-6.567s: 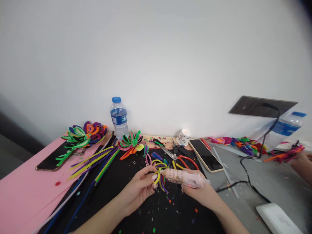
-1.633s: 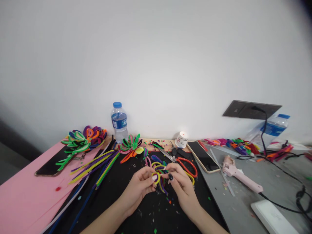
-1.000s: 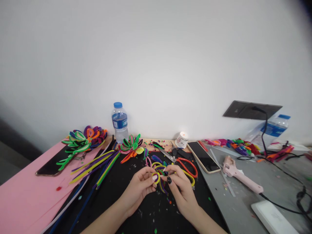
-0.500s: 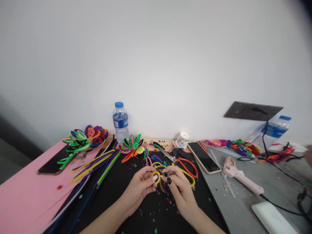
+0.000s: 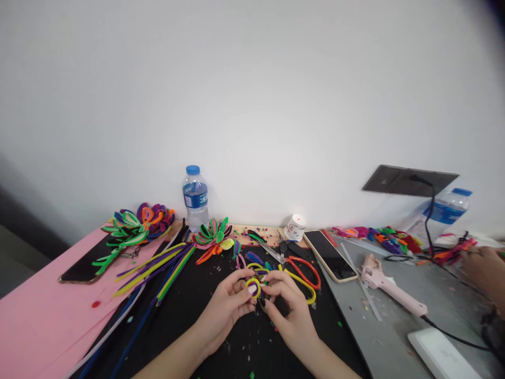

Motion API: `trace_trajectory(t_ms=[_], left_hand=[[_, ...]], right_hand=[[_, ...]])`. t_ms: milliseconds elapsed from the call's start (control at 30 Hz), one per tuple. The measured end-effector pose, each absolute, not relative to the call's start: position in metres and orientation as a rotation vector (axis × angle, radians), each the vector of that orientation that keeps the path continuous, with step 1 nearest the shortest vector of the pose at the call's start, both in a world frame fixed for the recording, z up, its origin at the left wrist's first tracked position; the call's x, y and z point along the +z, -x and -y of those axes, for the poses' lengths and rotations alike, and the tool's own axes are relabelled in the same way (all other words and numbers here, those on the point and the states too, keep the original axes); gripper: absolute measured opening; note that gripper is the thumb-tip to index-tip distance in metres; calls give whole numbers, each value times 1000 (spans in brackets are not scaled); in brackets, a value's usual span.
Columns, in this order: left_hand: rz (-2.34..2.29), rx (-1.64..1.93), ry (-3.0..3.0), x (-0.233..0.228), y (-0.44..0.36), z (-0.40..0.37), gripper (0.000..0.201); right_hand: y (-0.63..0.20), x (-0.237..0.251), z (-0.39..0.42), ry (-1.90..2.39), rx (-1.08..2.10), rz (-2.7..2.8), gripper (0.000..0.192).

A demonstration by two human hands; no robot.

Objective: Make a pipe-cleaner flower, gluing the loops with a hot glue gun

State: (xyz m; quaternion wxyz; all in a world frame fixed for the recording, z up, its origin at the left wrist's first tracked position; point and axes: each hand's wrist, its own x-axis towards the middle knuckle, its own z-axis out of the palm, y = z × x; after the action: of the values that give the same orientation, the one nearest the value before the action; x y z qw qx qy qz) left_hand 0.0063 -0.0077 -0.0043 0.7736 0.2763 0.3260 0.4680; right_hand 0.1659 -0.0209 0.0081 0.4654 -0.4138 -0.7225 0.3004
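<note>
Head view: the left hand (image 5: 226,310) and right hand (image 5: 288,310) each keep a closed grip on a half-built pipe-cleaner flower (image 5: 258,281) just above the black mat (image 5: 205,326) — several loops joined, more lying loose (image 5: 252,258); glue gun (image 5: 389,287) rests on the tabletop (image 5: 394,337) — finished flowers (image 5: 213,237) wait behind.

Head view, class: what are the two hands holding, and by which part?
Both hands, left hand and right hand, pinch a pipe-cleaner flower at its yellow looped centre.
</note>
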Motion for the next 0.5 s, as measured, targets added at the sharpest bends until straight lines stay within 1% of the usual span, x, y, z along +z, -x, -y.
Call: trace_trajectory(t_ms=[300,500], left_hand=[[-731,1029,-558,-5,-10,10,28],[-775,1039,-544,-1,-11,12,31]], right_hand=[[-162,4,22,1055,719,1731,16],[-161,-1,22,1089,726,1683,13]])
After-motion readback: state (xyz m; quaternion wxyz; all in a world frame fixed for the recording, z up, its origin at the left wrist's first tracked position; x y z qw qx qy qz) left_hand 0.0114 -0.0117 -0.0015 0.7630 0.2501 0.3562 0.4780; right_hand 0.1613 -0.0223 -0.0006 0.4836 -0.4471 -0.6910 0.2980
